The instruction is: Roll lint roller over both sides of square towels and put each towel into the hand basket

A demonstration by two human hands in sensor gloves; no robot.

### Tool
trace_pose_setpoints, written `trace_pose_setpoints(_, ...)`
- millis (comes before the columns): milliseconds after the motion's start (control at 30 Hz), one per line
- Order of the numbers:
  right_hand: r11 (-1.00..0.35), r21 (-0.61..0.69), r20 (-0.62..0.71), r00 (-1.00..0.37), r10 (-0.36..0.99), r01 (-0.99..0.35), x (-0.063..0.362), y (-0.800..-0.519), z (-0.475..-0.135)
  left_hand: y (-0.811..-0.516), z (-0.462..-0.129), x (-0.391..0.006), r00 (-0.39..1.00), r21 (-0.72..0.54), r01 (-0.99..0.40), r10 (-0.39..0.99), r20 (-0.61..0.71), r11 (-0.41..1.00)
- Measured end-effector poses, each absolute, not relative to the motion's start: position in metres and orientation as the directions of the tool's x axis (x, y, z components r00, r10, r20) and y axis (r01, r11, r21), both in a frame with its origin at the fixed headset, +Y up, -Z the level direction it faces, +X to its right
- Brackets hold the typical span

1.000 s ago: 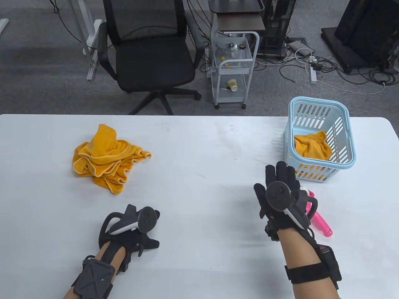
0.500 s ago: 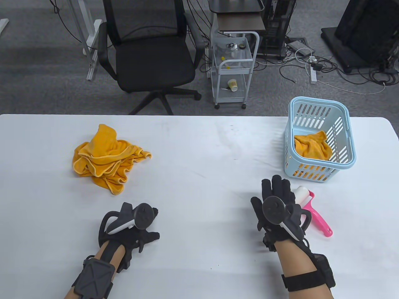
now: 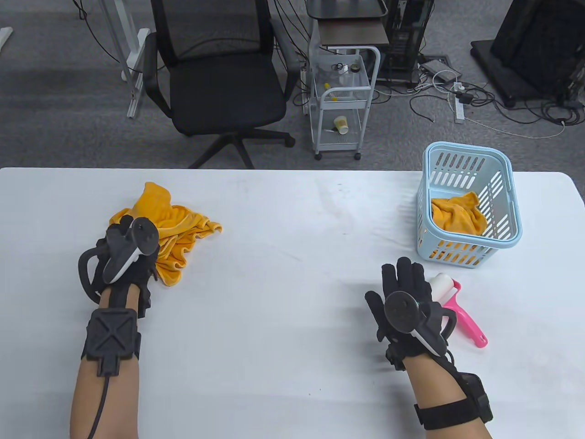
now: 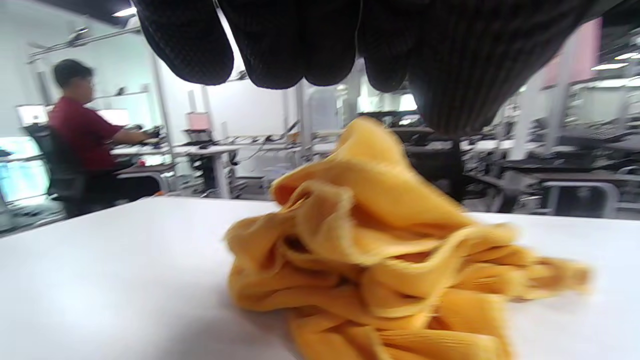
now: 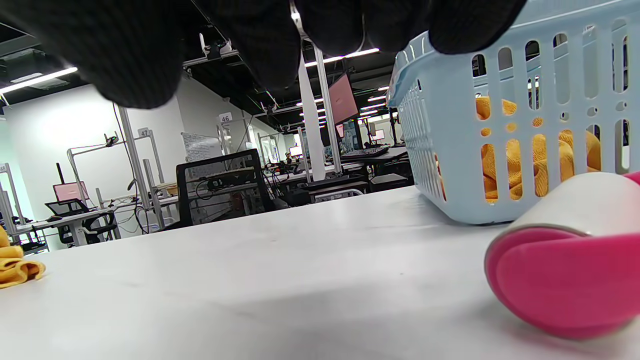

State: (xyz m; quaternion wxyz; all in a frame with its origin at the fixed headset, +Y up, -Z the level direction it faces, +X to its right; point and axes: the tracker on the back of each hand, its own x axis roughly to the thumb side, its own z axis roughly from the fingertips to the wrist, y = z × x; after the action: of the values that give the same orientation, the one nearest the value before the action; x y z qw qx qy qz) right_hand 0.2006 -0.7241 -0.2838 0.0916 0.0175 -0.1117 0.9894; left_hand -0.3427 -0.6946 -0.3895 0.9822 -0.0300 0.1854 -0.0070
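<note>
1. table point(image 3: 283, 320): white, bare middle; spread the next towel here.
2. hand basket point(image 3: 512, 201): pale blue, far right, 1 orange towel point(image 3: 459, 215) inside.
3. towel heap point(image 3: 178, 231): crumpled, orange, far left; pinch only 1 edge so you lift 1 layer.
4. left hand point(image 3: 125, 260): over the heap's near edge, fingers straight, gripping nothing.
5. right hand point(image 3: 406, 297): flat, fingers extended, empty.
6. lint roller point(image 3: 450, 297): pink, just beside your right hand; take its handle.
</note>
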Motion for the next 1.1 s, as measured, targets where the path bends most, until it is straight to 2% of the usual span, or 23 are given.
trace_pose_setpoints(133,-0.959,-0.222,0.07,-0.984,0.166,-0.178,0.198,-0.723,-0.282,-0.716,-0.409,-0.361,0.893,-0.072,-0.072,0.032,-0.448,0.995)
trace_pose_setpoints(233,-0.959,-0.217,0.07,-0.983,0.169,-0.18,0.196,-0.724,-0.282,-0.73,-0.417,-0.366,0.881,-0.079,-0.059,0.014,-0.474,0.995)
trace_pose_setpoints(400,-0.963,-0.205,0.074,-0.984,0.164,-0.176,0.194,-0.725,-0.282,-0.73,-0.418,-0.365,0.892,-0.055,-0.056,0.026,-0.451,0.997)
trace_pose_setpoints(500,-0.965,-0.192,0.075,-0.983,0.168,-0.18,0.193,-0.726,-0.283,-0.704,-0.414,-0.36,0.912,0.009,-0.067,0.065,-0.406,0.998)
trace_pose_setpoints(667,-0.966,-0.182,0.085,-0.982,0.169,-0.182,0.192,-0.726,-0.283,-0.63,-0.397,-0.333,0.956,0.179,-0.066,0.113,-0.271,0.982)
trace_pose_setpoints(800,-0.965,-0.185,0.094,-0.981,0.172,-0.187,0.192,-0.726,-0.282,-0.562,-0.369,-0.291,0.988,0.373,-0.056,0.106,-0.116,0.926)
trace_pose_setpoints(900,-0.96,-0.2,0.113,-0.978,0.175,-0.195,0.19,-0.723,-0.279,-0.528,-0.341,-0.252,0.998,0.47,-0.065,0.069,0.008,0.88)
trace_pose_setpoints(1000,-0.948,-0.213,0.16,-0.965,0.206,-0.238,0.186,-0.718,-0.274,-0.519,-0.314,-0.212,0.988,0.483,-0.102,0.031,0.152,0.869)
trace_pose_setpoints(1100,-0.921,-0.202,0.246,-0.927,0.282,-0.334,0.179,-0.712,-0.266,-0.538,-0.288,-0.17,0.953,0.407,-0.149,0.022,0.301,0.901)
